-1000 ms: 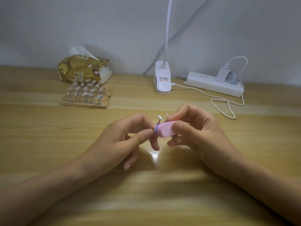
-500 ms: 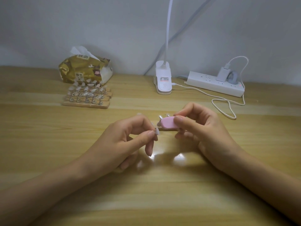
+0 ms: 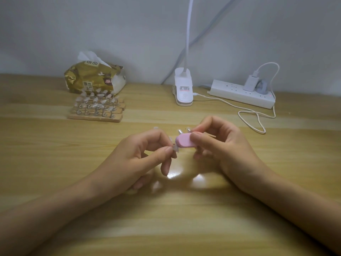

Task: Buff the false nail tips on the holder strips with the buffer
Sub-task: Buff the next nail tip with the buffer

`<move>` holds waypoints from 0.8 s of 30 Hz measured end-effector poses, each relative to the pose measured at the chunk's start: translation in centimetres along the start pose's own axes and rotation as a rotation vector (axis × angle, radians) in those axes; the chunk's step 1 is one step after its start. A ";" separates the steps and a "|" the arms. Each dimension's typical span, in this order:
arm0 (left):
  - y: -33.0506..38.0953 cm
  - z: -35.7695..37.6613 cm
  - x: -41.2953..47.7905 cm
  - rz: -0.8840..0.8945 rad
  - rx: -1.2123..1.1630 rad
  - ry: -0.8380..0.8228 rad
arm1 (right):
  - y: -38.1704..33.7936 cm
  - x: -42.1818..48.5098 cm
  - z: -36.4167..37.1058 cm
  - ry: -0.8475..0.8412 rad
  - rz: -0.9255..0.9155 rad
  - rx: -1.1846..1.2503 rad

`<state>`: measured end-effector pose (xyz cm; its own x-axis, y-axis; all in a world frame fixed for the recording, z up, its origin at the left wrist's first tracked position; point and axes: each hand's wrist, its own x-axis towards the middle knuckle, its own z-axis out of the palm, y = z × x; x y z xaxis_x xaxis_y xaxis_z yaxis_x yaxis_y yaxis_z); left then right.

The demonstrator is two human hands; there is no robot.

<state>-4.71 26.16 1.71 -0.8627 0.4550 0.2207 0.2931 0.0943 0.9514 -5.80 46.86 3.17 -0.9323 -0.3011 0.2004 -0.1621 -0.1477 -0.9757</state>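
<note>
My right hand grips a small pink buffer between thumb and fingers, above the table's middle. Its left end touches a clear false nail tip that my left hand pinches between thumb and forefinger. Behind the buffer stand two more clear tips on a holder strip that my hands mostly hide. At the back left lie several wooden holder strips with rows of nail tips on small metal stands.
A gold tissue pack sits behind the strips by the wall. A white clip lamp stands at the back centre. A white power strip with a charger and looping cable lies at the back right.
The buffer moved up and right off the tip, then came back down left against it. My left hand shifted slightly, still pinching the tip.
</note>
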 end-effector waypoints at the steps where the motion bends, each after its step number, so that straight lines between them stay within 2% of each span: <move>1: 0.0 0.0 0.0 0.009 0.003 -0.010 | 0.0 0.0 -0.1 0.012 0.011 0.039; 8: 0.1 0.2 -0.1 0.025 0.014 -0.041 | 0.1 0.2 -0.1 -0.048 0.061 0.168; 12: 0.1 0.2 -0.1 0.039 0.025 -0.056 | 0.2 -0.1 0.2 -0.153 0.057 0.098; 15: 0.0 0.1 0.0 0.045 0.040 -0.051 | 0.2 0.0 0.1 -0.106 0.064 0.067; 19: 0.0 0.2 0.0 0.060 0.055 -0.086 | 0.1 -0.1 0.2 -0.168 0.035 0.027; 24: -0.1 0.2 0.0 0.060 0.032 -0.093 | 0.0 -0.1 0.2 -0.159 0.041 0.050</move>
<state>-4.65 26.28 1.60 -0.8016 0.5409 0.2547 0.3574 0.0920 0.9294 -5.69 46.72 3.15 -0.8741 -0.4528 0.1757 -0.1045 -0.1780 -0.9785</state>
